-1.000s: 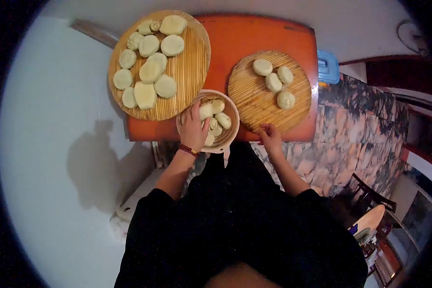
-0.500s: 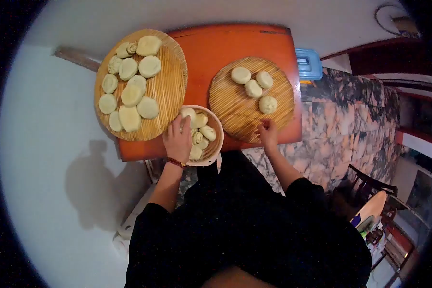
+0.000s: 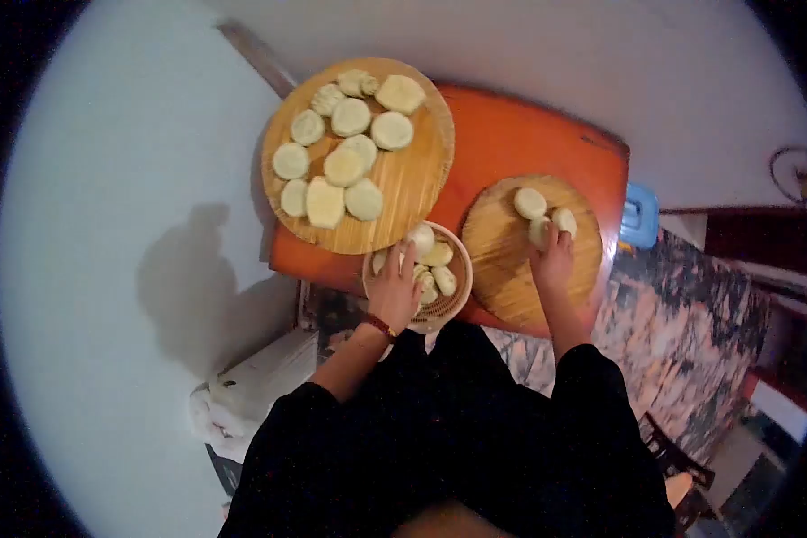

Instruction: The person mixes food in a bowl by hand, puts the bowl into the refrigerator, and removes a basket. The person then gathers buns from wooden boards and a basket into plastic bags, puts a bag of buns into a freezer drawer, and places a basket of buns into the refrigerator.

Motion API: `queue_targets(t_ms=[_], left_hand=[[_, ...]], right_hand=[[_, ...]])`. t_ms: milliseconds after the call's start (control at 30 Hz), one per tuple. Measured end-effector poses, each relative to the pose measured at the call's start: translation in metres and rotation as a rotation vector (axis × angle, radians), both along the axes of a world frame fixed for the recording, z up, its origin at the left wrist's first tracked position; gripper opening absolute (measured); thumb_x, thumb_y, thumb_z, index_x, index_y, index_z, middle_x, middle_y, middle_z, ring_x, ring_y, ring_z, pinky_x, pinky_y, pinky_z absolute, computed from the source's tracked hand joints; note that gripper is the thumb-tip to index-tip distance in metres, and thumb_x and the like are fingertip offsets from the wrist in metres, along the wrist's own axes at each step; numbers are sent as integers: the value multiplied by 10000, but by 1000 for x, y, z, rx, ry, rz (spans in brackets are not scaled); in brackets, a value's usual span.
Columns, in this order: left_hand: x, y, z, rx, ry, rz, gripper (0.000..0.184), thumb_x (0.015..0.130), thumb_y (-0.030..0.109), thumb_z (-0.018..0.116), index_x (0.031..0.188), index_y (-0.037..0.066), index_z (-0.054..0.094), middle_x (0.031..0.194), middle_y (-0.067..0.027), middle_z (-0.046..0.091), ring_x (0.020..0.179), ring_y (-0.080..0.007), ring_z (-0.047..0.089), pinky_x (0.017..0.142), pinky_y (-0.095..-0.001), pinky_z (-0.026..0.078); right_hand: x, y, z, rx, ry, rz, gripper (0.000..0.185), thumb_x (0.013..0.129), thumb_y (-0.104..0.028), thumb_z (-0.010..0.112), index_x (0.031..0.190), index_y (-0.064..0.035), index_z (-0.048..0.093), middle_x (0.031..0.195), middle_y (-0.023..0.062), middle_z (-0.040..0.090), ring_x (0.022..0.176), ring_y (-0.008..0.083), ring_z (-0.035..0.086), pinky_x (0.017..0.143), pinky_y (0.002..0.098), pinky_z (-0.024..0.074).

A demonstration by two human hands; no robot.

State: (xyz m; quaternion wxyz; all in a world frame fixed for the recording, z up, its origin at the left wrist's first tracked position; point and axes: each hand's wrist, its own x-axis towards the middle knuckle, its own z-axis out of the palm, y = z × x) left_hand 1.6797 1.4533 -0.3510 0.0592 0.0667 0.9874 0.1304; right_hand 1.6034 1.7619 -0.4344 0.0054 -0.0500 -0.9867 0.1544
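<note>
My left hand [image 3: 394, 289] lies over the left side of a round pale basket [image 3: 465, 285], its fingers stretched and apart above the buns inside. A white bun [image 3: 420, 238] in the basket sits just beyond its fingertips. My right hand [image 3: 553, 262] is over the smaller round wooden board [image 3: 502, 278], with fingers bent down around a bun that is hidden beneath them. Its fingertips are right beside another bun [image 3: 539, 233]. Two more buns [image 3: 530, 203] are visible at the far part of this board.
Several flat round buns [image 3: 351, 117] and twisted rolls [image 3: 329, 99] lie on the larger round board [image 3: 417, 179] at the left. Both boards stand on an orange table [image 3: 511, 121] against the wall. A blue plastic box [image 3: 638, 217] is past its right edge.
My right hand has moved forward from the near edge of the small board onto its nearest bun, which is now out of sight. My left hand stays at the basket. The camera view has turned.
</note>
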Motion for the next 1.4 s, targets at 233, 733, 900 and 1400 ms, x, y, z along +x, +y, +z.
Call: queue_targets(t_ms=[233, 733, 900, 1400], left_hand=[[39, -24, 6, 310, -106, 186, 609, 801, 126, 626, 1354, 23, 392, 1267, -208, 491, 1154, -371, 494, 982, -420, 423], [82, -53, 1, 277, -82, 315, 646, 793, 120, 637, 1374, 42, 364, 1241, -209, 510, 1102, -381, 527, 903, -420, 479], [72, -42, 3, 232, -100, 295, 635, 785, 101, 641, 1360, 43, 378, 1203, -197, 534, 1077, -364, 545, 880, -414, 489], [27, -78, 32, 151, 208, 421, 578, 785, 129, 664, 1310, 70, 430, 1153, -173, 535, 1051, -377, 533, 849, -452, 484]], right_hand=[[-18, -1, -26, 148, 30, 60, 631, 754, -291, 730, 1295, -110, 461, 1154, 154, 503, 1050, 365, 525, 864, 458, 476], [-21, 23, -41, -1246, -507, -459, 500, 781, -212, 678, 1215, 1, 554, 984, 172, 645, 833, 265, 645, 736, 369, 526], [-1, 27, -58, -797, -256, -126, 421, 835, -147, 624, 1220, 0, 540, 1000, 191, 621, 788, 298, 634, 692, 358, 526], [36, 4, -7, -368, 10, 8, 435, 748, 2, 625, 1164, -20, 501, 1121, 214, 506, 901, 363, 594, 751, 430, 515]])
